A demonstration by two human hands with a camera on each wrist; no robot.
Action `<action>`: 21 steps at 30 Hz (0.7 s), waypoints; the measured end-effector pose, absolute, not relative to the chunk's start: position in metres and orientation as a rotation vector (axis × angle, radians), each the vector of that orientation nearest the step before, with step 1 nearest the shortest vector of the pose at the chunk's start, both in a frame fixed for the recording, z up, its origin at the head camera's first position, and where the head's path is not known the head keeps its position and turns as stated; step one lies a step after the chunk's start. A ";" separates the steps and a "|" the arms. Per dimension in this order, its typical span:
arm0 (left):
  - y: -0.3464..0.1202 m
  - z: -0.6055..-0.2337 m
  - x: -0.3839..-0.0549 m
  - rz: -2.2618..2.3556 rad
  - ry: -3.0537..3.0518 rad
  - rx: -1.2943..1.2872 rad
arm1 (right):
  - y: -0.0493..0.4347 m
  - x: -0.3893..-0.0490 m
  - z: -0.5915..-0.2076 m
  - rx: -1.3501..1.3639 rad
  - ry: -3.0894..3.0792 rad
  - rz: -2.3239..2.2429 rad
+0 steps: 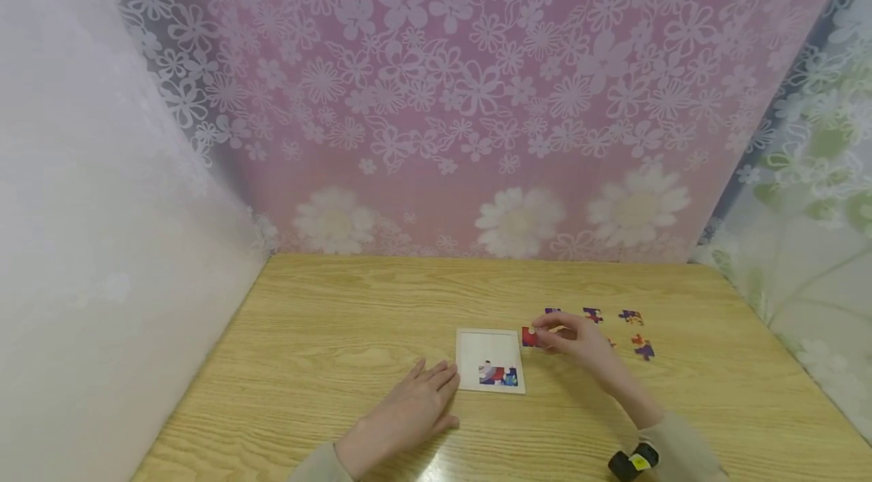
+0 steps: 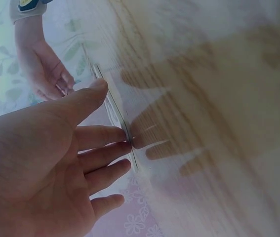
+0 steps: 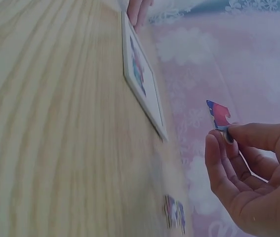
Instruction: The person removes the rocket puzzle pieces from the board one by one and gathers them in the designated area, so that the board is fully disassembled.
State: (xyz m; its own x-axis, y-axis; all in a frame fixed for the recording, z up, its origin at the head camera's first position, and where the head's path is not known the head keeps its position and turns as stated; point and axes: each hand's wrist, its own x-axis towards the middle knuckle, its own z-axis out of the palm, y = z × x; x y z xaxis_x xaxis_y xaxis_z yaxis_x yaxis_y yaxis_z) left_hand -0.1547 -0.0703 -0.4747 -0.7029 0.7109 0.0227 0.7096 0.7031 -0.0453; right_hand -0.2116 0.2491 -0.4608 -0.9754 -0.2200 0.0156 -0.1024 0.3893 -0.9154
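A white puzzle tray (image 1: 482,346) lies on the table, with a few joined colourful pieces (image 1: 499,376) in its lower right part. My left hand (image 1: 415,400) rests beside it, fingers extended and fingertips touching its left edge; the left wrist view shows them against the tray's thin side (image 2: 113,98). Just right of the tray, my right hand (image 1: 579,346) pinches a red and blue puzzle piece (image 1: 530,337) between thumb and fingers. In the right wrist view that piece (image 3: 220,114) is held raised off the table, partly covered by the fingertips.
Loose puzzle pieces lie right of the tray, among them a purple one (image 1: 593,314), one at the back right (image 1: 631,317) and an orange and purple one (image 1: 643,346). The right hand partly hides others. Flowered curtains (image 1: 436,88) enclose the wooden table (image 1: 341,315).
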 end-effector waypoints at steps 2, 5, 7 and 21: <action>-0.071 -0.475 -0.155 0.039 -2.874 -1.190 | 0.257 -0.210 -0.463 -0.275 2.554 -1.640; -0.071 -0.474 -0.155 0.021 -2.888 -1.189 | 0.268 -0.207 -0.467 -0.277 2.602 -1.593; -0.071 -0.475 -0.154 0.010 -2.890 -1.187 | 0.275 -0.206 -0.469 -0.264 2.613 -1.574; -0.071 -0.477 -0.155 0.008 -2.882 -1.193 | 0.305 -0.192 -0.479 -0.232 2.579 -1.401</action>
